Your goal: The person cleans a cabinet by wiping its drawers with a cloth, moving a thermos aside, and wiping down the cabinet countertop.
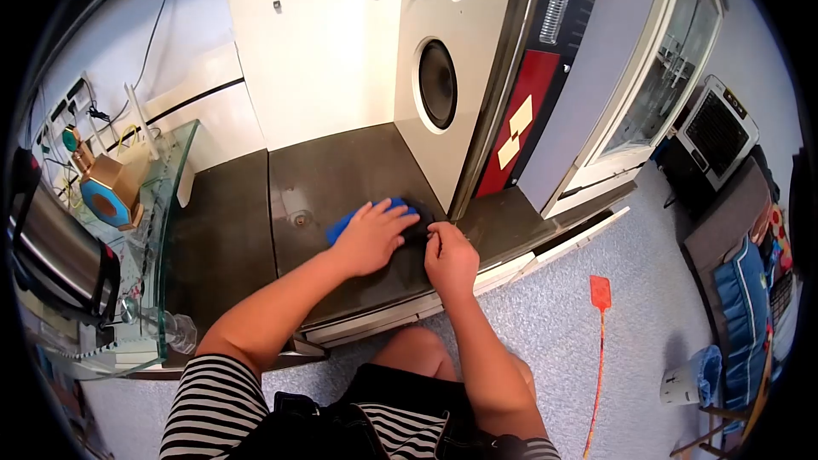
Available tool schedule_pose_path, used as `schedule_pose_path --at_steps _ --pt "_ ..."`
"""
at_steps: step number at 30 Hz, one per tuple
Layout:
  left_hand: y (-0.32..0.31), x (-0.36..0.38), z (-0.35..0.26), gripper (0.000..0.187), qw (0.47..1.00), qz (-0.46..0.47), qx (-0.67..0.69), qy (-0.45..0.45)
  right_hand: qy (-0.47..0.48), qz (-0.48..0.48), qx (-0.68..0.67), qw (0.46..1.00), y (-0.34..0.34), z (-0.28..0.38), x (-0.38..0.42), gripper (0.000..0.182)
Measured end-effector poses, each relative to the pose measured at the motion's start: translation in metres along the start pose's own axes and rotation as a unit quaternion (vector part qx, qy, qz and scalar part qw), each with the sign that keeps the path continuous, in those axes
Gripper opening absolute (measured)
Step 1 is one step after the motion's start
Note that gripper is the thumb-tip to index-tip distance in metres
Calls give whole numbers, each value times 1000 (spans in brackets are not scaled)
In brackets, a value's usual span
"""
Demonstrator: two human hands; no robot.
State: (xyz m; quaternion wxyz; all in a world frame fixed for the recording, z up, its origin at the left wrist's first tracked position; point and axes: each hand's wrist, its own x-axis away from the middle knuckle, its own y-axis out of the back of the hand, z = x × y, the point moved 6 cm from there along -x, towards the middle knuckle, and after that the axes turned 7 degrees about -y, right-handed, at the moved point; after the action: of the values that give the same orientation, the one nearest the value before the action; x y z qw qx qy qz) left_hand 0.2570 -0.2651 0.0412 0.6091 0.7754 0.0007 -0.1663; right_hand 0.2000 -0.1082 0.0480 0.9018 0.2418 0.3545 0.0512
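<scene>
A blue cloth [343,226] lies on the dark cabinet top [341,172], in front of the white speaker panel. My left hand [372,237] rests over the cloth with its fingers spread, pressing it against the surface. Just right of it, my right hand [450,257] is closed at the front edge of the cabinet top, its fingertips near a dark item [417,220] too indistinct to name. What the right fingers grip, if anything, is hidden.
At left, a glass shelf [181,170] bears a metal kettle [64,243] and a gold bottle [111,187]. A drawer [571,247] stands partly open at right. A red fly swatter [601,292] and a bin [688,377] are on the floor.
</scene>
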Motion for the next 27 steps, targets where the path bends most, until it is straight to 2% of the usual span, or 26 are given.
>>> schedule_pose_path --at_steps 2,8,17,22,27 --pt "-6 -21 37 51 998 -33 -49 39 2 4 13 1000 0 2 1 10" --pt "-21 -94 133 51 990 -55 -73 103 32 7 54 998 -2 7 1 12" --pt "-26 -137 195 55 980 -58 -62 178 11 10 26 1000 -1 5 0 12" --pt "-31 -118 169 57 977 -65 -97 176 22 0 26 999 2 7 0 9" --pt "-26 -67 95 57 988 -62 -83 111 31 -12 5 999 -1 4 5 6"
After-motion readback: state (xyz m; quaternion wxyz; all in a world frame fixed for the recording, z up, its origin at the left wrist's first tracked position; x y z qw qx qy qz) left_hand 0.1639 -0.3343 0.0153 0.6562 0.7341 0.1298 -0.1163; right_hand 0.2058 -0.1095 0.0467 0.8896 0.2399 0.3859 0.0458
